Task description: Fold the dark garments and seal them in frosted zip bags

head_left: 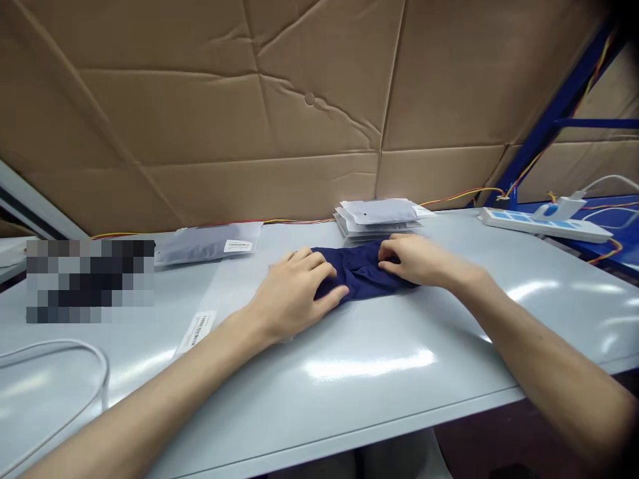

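Note:
A folded dark blue cloth point(362, 271) lies on the glossy pale table point(369, 406). My left hand point(299, 286) rests on its left end, fingers spread and thumb along the near edge. On the cloth's right end, my right hand point(409, 259) has its thumb and fingers pinched together on the fabric. A clear plastic bag with a white barcode label point(200, 329) lies flat left of the cloth, partly under my left hand and forearm.
Behind the cloth is a stack of plastic packets point(379, 213). Another bagged item point(210, 243) lies at the back left. A power strip point(544, 224) sits at the back right, a white cable point(102, 366) at the left. Cardboard point(200, 120) lines the back.

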A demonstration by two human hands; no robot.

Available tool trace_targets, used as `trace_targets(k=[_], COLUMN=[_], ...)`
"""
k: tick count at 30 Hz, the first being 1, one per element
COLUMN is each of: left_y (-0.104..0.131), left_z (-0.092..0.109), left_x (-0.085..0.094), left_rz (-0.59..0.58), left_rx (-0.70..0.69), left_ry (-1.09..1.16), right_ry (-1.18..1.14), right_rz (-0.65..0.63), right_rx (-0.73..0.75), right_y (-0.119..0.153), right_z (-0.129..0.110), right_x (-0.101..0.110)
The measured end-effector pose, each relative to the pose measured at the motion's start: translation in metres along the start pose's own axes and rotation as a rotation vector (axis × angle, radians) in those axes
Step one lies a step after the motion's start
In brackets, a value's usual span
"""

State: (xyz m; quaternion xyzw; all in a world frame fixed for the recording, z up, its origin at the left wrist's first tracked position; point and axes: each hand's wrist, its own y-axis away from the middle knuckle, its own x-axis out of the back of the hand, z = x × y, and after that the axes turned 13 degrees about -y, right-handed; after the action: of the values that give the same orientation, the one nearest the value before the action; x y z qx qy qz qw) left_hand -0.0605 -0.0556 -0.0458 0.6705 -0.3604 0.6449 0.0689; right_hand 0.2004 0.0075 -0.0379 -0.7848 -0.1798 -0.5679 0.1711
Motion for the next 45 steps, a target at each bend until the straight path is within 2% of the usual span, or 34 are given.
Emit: trace_targets(k=[3, 7, 10, 13, 15, 19, 21, 24, 26, 30, 33, 37, 39, 45], left_y=[-0.001, -0.004, -0.006, -0.004, 0.003, 0.038, 0.058, 0.072, 0.069, 0.043, 0.025, 0.020, 0.023, 0.030], left_z=[0.010, 0.014, 0.010, 0.001, -0.011, -0.043, -0.057, -0.068, -0.071, -0.072, -0.073, -0.075, -0.075, -0.072], left_x=[-0.004, -0.013, -0.007, 0.014, 0.031, 0.054, 0.058, 0.058, 0.057, 0.045, 0.028, 0.006, 0.000, -0.001], left_rz=[-0.013, -0.021, 0.039, 0.101, 0.035, -0.344, -0.436, -0.390, -0.336, -0.224, -0.223, -0.285, -0.265, -0.159], left_rx=[-0.025, -0.015, 0.141, 0.356, 0.498, 0.635, 0.614, 0.600, 0.532, 0.342, 0.233, 0.169, 0.157, 0.223], left_ry=[0.018, 0.050, 0.117, 0.108, 0.053, -0.059, -0.157, -0.324, -0.325, -0.203, -0.145, -0.073, -0.048, 0.007], right_ry=[-0.008, -0.029, -0.024, -0.016, -0.021, -0.025, -0.027, -0.031, -0.036, -0.083, -0.137, -0.163, -0.155, -0.165], right_rz=[0.012, 0.020, 0.016, 0.006, -0.004, -0.015, -0.013, -0.016, -0.019, -0.027, -0.063, -0.092, -0.092, -0.041], right_rx=[-0.006, 0.000, -0.018, -0.052, -0.072, -0.068, -0.062, -0.058, -0.054, -0.043, -0.046, -0.075, -0.078, -0.085], right_y=[-0.001, -0.001, -0.001, -0.001, -0.001, 0.000, 0.001, 0.001, 0.002, 0.004, 0.006, 0.006, 0.005, 0.004], right_z=[-0.003, -0.006, -0.003, 0.003, 0.007, 0.010, 0.011, 0.011, 0.010, 0.006, 0.003, 0.004, 0.005, 0.003], right_x=[-0.005, -0.008, -0.006, -0.002, 0.000, 0.003, 0.003, 0.004, 0.005, 0.009, 0.012, 0.014, 0.013, 0.012])
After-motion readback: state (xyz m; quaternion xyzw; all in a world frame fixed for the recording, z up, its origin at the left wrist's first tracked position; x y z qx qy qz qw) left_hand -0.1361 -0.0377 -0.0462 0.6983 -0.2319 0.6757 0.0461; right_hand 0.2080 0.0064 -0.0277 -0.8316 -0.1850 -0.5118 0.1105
